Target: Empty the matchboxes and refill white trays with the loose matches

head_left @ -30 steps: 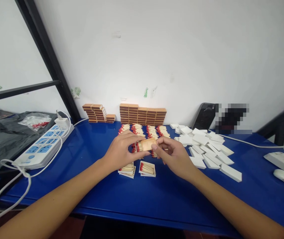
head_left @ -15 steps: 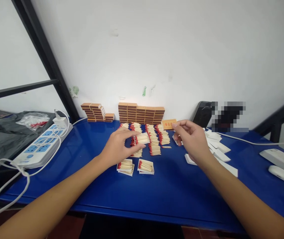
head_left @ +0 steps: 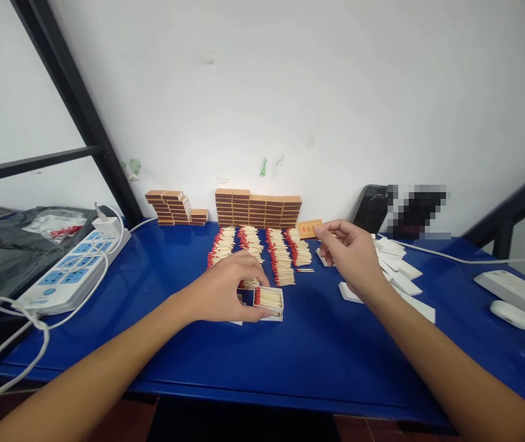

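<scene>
My left hand (head_left: 227, 289) is low on the blue table (head_left: 318, 356), fingers curled around a white tray of matches (head_left: 268, 301) with red heads. It partly covers another tray to its left. My right hand (head_left: 353, 255) is raised at the right and pinches an orange matchbox sleeve (head_left: 309, 229) between thumb and fingertips. Behind the hands lie rows of loose matches (head_left: 262, 248). Stacks of brown matchboxes (head_left: 257, 209) stand against the wall.
White inner trays (head_left: 398, 273) lie scattered at the right. A power strip (head_left: 67, 270) with cables sits at the left beside a grey bag. A white remote (head_left: 520, 294), a white mouse-like object (head_left: 512, 314) and a black phone (head_left: 371, 209) are at the right.
The hands came apart: the right one carried the orange sleeve up and right, the left one took the filled tray down onto the table by the other trays.
</scene>
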`<control>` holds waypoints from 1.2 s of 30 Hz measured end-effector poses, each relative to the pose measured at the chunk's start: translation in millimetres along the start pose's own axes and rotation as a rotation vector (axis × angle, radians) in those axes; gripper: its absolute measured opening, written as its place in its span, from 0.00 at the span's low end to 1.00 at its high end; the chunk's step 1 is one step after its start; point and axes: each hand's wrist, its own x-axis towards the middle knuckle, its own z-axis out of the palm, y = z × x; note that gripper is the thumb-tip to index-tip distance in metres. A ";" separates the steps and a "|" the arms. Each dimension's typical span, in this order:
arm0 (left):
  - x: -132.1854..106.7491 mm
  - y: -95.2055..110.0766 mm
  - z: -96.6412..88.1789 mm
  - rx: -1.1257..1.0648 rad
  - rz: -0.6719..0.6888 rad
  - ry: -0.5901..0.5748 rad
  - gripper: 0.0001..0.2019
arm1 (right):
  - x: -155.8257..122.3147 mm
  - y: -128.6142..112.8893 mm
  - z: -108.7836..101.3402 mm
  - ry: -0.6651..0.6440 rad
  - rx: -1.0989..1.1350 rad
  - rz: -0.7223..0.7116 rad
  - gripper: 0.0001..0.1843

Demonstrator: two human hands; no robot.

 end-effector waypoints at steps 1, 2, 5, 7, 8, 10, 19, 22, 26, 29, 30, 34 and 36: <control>-0.4 -0.2 -0.3 0.010 -0.003 -0.014 0.16 | 0.2 0.9 0.1 -0.009 0.012 0.006 0.25; -0.7 -0.5 -0.4 0.020 -0.001 -0.025 0.16 | 0.3 1.8 0.3 -0.019 0.023 0.011 0.26; -0.7 -0.8 -0.3 0.043 -0.003 -0.031 0.18 | 0.2 3.3 0.9 -0.068 0.031 -0.002 0.33; 0.0 -0.6 -0.2 0.045 -0.013 -0.006 0.20 | 0.0 3.6 0.9 -0.111 0.003 -0.030 0.34; 0.5 -0.7 -0.1 0.043 -0.012 0.014 0.19 | 0.0 4.0 0.7 -0.130 -0.013 -0.041 0.34; 1.3 -1.7 0.4 0.044 0.004 0.059 0.17 | 0.6 6.1 0.2 -0.156 -0.034 -0.045 0.34; 3.7 -11.7 -0.9 0.170 0.110 0.507 0.05 | 33.9 21.7 17.5 -0.207 -0.058 -0.054 0.42; 4.0 -14.6 -5.7 0.226 0.111 0.582 0.05 | 65.5 15.7 38.7 -0.161 -0.167 -0.189 0.38; 2.8 -29.3 -11.5 0.258 0.051 0.662 0.06 | 107.1 8.7 70.1 -0.023 -0.449 -0.382 0.27; 1.6 -44.5 -14.4 0.266 -0.059 0.735 0.06 | 124.1 8.9 87.3 0.001 -0.597 -0.459 0.21; 1.2 -48.3 -14.8 0.274 -0.091 0.751 0.06 | 126.5 9.8 91.2 -0.011 -0.617 -0.471 0.20; 0.5 -51.1 -11.5 0.283 -0.115 0.750 0.07 | 127.2 13.6 99.6 -0.029 -0.648 -0.463 0.23; 0.9 -46.7 -7.7 0.269 -0.079 0.704 0.08 | 126.6 15.4 101.3 -0.028 -0.668 -0.454 0.24</control>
